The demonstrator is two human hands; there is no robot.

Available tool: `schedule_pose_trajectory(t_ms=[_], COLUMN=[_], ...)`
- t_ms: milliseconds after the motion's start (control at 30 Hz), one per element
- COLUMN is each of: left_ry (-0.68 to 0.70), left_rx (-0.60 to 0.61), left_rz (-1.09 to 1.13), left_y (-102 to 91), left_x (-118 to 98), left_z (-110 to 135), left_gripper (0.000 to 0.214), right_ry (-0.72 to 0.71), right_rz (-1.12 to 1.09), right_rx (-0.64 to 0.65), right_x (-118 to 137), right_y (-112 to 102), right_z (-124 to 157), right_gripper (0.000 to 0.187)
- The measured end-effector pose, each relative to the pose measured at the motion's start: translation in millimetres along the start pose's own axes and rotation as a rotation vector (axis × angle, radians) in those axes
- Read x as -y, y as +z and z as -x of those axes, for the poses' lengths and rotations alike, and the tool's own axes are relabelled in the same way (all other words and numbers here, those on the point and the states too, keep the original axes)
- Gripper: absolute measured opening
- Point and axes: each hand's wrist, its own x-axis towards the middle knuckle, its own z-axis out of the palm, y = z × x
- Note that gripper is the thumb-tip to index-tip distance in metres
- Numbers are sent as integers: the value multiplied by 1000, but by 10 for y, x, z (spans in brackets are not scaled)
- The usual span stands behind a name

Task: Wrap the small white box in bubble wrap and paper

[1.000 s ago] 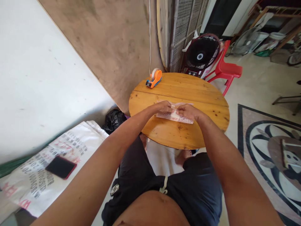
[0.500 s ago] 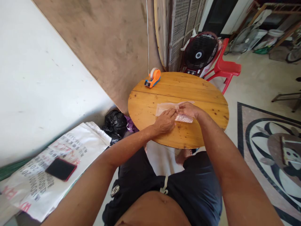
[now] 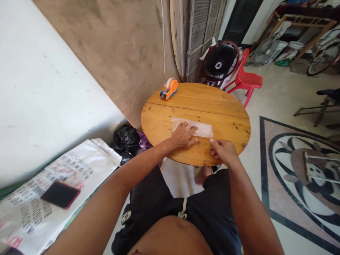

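Observation:
A folded strip of clear, pinkish plastic that looks like bubble wrap (image 3: 204,130) lies flat on the round wooden table (image 3: 212,101). My left hand (image 3: 183,135) rests flat on its left half, fingers spread and pressing it down. At the strip's lower right corner is my right hand (image 3: 222,150), its fingers curled and thumb and forefinger together. Those fingertips meet the corner or sit just beside it; what is between them is too small to make out. Part of the strip is hidden under my left hand.
An orange tape dispenser (image 3: 169,89) stands at the table's far left edge. Behind the table are a floor fan (image 3: 219,63) and a red plastic chair (image 3: 245,79). To my left, a dark phone (image 3: 60,194) lies on a white printed sack (image 3: 87,159), near black bags (image 3: 126,140).
My right hand has come off the top of the plastic and moved down to its right corner. The strip's upper layer now lies flatter, folded over. My left hand has flattened out on it.

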Motion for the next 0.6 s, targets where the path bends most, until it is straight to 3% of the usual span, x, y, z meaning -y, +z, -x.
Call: schedule_pose_trajectory(t_ms=[100, 233, 467, 600], left_ry=[-23, -96, -141, -185], left_rx=[-7, 101, 137, 253], left_rz=[79, 101, 91, 113], left_y=[-33, -59, -39, -104], left_x=[54, 106, 186, 210], left_z=[-143, -376, -474, -505], left_gripper=[42, 38, 45, 62], right_ry=[79, 138, 170, 170], right_rz=[-170, -313, -534, -554], right_rx=[32, 10, -82, -102], right_x=[142, 363, 424, 399], right_y=[159, 241, 306, 331], right_z=[-13, -128, -135, -140], right_gripper=[40, 31, 20, 41])
